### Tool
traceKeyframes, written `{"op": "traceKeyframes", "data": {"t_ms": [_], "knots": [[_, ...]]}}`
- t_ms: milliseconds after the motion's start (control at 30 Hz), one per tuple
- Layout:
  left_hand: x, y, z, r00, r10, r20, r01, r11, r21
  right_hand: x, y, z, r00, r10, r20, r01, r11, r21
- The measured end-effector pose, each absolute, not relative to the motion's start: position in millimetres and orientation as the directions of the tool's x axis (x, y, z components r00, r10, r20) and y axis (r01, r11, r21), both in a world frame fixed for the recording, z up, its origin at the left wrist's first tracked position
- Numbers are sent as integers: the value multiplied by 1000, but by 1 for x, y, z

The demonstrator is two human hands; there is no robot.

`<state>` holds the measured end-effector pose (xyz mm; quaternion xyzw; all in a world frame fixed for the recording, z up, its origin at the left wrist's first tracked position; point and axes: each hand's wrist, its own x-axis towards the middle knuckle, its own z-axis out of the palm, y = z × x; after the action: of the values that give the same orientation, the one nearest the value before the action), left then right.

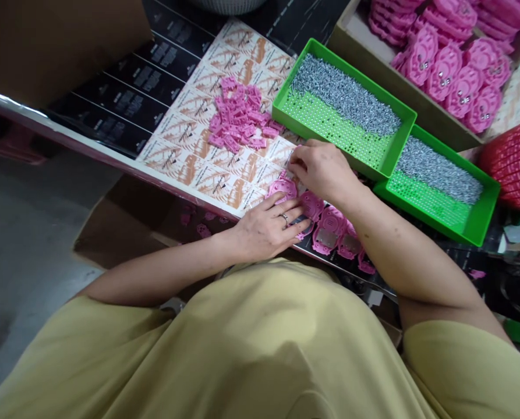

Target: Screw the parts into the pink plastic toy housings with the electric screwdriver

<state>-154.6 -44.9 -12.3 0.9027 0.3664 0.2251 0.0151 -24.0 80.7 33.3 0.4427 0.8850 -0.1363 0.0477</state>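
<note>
My bench (124, 99) carries a cardboard box (386, 78) of pink discs and two green screw trays (329, 123), which crowd my right hand (321, 169). Its fingers are pinched, and I can't tell on what. A clip pile (240, 119) lies beyond. My left hand (266, 230) lies flat on a pink shell (283, 189) at the bench edge.

Mid-frame, the left hand (266, 230) lies flat, fingers spread over a pink round shell (281, 187) at the surface's (242, 46) near edge. The right hand (321, 169) curls just above it. A pile of small pink clips (240, 119) sits upper left of them. 2 green trays (329, 125) of metal screws (347, 93) lie to the right.
</note>
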Motion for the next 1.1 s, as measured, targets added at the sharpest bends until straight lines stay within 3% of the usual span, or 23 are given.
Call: {"op": "traceKeyframes", "data": {"t_ms": [100,200,267,333,400,500,700,900,1100], "knots": [[-156,-44,-10,641,668,378,649,-735,197,-13,80,34,-623,772,-129,763,563,-319],[-154,-44,-8,655,669,351,641,-738,211,12,79,39,-565,825,6,654,453,-606],[-152,-43,-7,660,667,345,633,-742,221,29,78,42,-514,856,-47,567,298,-768],[-150,-42,-7,658,668,346,632,-741,228,42,77,41,-495,850,-180,531,131,-837],[-148,-42,-8,658,670,344,635,-739,225,47,76,37,-485,828,-280,537,29,-843],[-148,-42,-9,662,660,354,630,-747,214,44,76,28,-479,819,-315,574,21,-818],[-150,-43,-12,654,659,371,626,-747,225,31,74,17,-529,828,-185,671,274,-689],[-150,-44,-12,658,668,348,631,-741,229,26,65,15,-525,844,-108,740,390,-548],[-149,-44,-10,659,671,339,641,-737,213,31,65,13,-460,888,-10,702,357,-616]]}}
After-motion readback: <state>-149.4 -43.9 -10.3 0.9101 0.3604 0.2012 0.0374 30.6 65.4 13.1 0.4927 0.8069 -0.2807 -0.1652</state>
